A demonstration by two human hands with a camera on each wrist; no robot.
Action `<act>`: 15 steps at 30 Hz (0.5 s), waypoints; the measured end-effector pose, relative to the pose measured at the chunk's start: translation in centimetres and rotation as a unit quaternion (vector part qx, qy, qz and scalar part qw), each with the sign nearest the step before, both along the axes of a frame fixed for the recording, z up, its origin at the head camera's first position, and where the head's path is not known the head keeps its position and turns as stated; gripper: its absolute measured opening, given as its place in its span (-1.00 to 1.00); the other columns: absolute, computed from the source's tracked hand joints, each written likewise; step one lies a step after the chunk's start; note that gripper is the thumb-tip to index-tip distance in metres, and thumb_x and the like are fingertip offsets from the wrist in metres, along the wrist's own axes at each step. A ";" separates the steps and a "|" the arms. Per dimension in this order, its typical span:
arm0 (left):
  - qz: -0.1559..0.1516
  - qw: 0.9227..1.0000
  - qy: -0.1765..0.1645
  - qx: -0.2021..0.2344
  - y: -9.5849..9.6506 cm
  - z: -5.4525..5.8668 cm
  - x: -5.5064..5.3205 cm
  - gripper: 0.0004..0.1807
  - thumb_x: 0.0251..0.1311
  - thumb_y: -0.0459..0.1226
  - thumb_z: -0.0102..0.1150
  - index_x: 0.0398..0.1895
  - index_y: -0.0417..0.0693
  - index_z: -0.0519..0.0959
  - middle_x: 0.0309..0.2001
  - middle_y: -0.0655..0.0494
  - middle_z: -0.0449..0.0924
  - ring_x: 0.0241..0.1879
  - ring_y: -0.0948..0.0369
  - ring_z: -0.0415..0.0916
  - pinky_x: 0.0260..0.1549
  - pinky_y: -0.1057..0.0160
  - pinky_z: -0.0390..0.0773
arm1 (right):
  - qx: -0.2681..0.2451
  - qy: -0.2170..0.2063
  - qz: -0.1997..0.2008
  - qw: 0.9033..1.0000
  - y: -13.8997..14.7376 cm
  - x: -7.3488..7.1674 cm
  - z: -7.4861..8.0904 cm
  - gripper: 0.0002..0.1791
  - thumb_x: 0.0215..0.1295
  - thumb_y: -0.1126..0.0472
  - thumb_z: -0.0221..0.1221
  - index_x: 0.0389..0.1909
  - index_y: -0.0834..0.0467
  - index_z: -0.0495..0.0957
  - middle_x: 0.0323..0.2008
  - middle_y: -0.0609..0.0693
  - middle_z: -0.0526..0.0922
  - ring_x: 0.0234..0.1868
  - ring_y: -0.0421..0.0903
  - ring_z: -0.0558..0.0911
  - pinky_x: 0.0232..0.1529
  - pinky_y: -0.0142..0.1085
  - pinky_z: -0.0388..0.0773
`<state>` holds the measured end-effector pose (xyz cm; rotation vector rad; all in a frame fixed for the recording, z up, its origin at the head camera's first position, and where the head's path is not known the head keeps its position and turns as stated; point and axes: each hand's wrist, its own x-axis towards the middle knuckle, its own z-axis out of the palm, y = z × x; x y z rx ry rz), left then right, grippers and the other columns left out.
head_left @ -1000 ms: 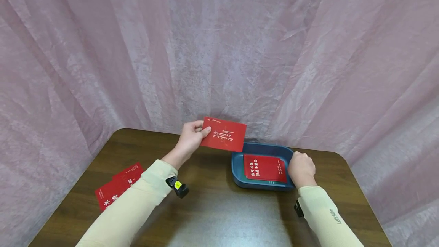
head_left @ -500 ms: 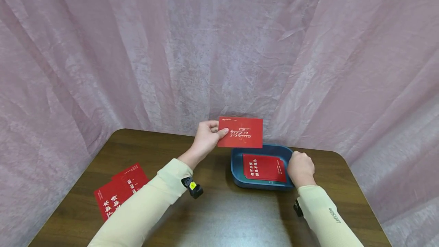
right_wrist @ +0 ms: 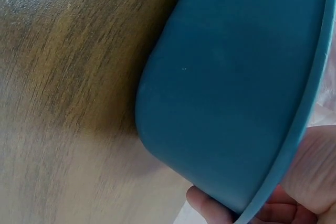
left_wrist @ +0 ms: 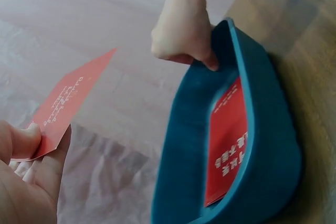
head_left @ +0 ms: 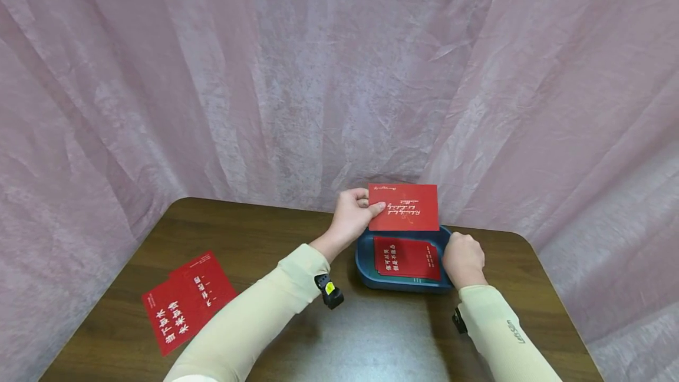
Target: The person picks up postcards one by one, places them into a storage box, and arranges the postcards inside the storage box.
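Observation:
My left hand (head_left: 351,220) pinches a red card (head_left: 405,207) with white script by its left edge, thumb on the printed face. In the head view the card overlaps the far rim of a blue plastic tray (head_left: 366,276); in the left wrist view the card (left_wrist: 65,100) is apart from the tray (left_wrist: 278,129). My right hand (head_left: 464,259) grips the tray's right rim, its thumb (left_wrist: 210,60) over the inner wall. In the right wrist view fingertips (right_wrist: 207,205) press the tray's outer side (right_wrist: 231,77). Inside the tray lies a small stack of red cards (head_left: 405,258) with white characters.
Two overlapping red cards, a nearer one (head_left: 170,320) and a farther one (head_left: 204,279), lie at the left of the brown wooden table (head_left: 254,234), close to my left sleeve. A pink velvet curtain (head_left: 297,75) hangs right behind the table's far edge.
My left hand has carried the red card to the right, to over the tray's far side, and the card has levelled out. My right hand stays on the rim. More of the table cards shows.

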<state>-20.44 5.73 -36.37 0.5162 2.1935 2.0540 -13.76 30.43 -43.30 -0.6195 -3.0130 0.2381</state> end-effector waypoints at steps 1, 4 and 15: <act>0.001 1.000 0.002 -0.002 0.2 -0.2 0.0 -0.83 0.06 -0.27 0.32 -0.37 -0.19 0.57 -0.49 -0.07 0.68 -0.58 0.24 0.62 -0.54 0.30 0.60 | -0.001 0.000 0.000 1.000 0.0 0.0 0.0 -0.68 0.07 0.26 0.21 -0.22 0.43 0.54 -0.39 0.35 0.61 -0.53 0.14 0.57 -0.63 0.00 0.54; 0.003 1.000 -0.002 -0.009 0.9 -0.9 0.0 -0.84 0.06 -0.26 0.33 -0.42 -0.17 0.56 -0.52 -0.03 0.67 -0.60 0.24 0.61 -0.56 0.31 0.59 | -0.006 -0.003 -0.002 1.000 -0.1 0.2 0.1 -0.64 0.06 0.24 0.24 -0.19 0.43 0.53 -0.39 0.34 0.61 -0.55 0.11 0.56 -0.59 0.01 0.56; 0.068 0.991 0.000 -0.112 2.8 -3.8 -0.1 -0.79 0.02 -0.18 0.37 -0.36 -0.11 0.61 -0.52 0.11 0.61 -0.57 0.35 0.50 -0.56 0.38 0.51 | 0.005 -0.001 -0.001 1.000 -0.2 0.3 0.0 -0.73 0.12 0.26 0.16 -0.27 0.42 0.55 -0.41 0.35 0.62 -0.56 0.12 0.57 -0.67 -0.02 0.52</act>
